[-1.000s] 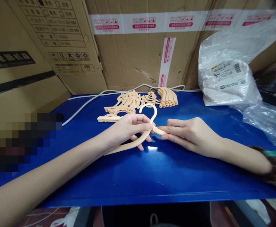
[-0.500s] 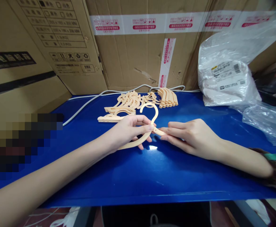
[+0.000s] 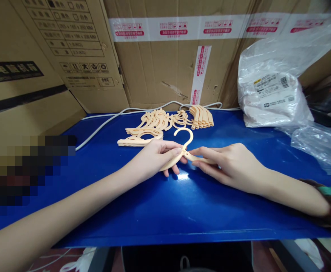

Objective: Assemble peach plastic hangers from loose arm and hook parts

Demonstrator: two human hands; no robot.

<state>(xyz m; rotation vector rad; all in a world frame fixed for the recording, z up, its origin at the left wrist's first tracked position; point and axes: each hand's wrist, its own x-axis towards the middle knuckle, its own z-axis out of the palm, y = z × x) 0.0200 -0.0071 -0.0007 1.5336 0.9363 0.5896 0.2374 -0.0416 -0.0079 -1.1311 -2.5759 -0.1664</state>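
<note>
Between my hands is a cream plastic clothes hanger (image 3: 191,136), its hook curving up and away from me. My left hand (image 3: 156,156) is closed around the left arm of the hanger, thumb pressed just beside the joint under the hook. With thumb and fingers, my right hand (image 3: 230,162) pinches the right arm, which slopes down to the right. A small round hole shows at the joint. Beyond my left hand lie stacked cream hanger pieces (image 3: 134,142), with a heap of hook pieces (image 3: 159,120) behind them and a row of curved arm pieces (image 3: 201,117) to the right.
The blue tabletop (image 3: 165,211) ends at a front edge close to me. Cardboard boxes (image 3: 154,68) wall off the back and left. A white cable (image 3: 103,128) runs along the back. On the right stand a plastic bag (image 3: 270,94) and crumpled clear film (image 3: 318,145).
The hanger has shifted slightly, its hook tilting right and lower. More of the right arm now shows between my right fingers, and less of the left arm is visible beneath my left hand.
</note>
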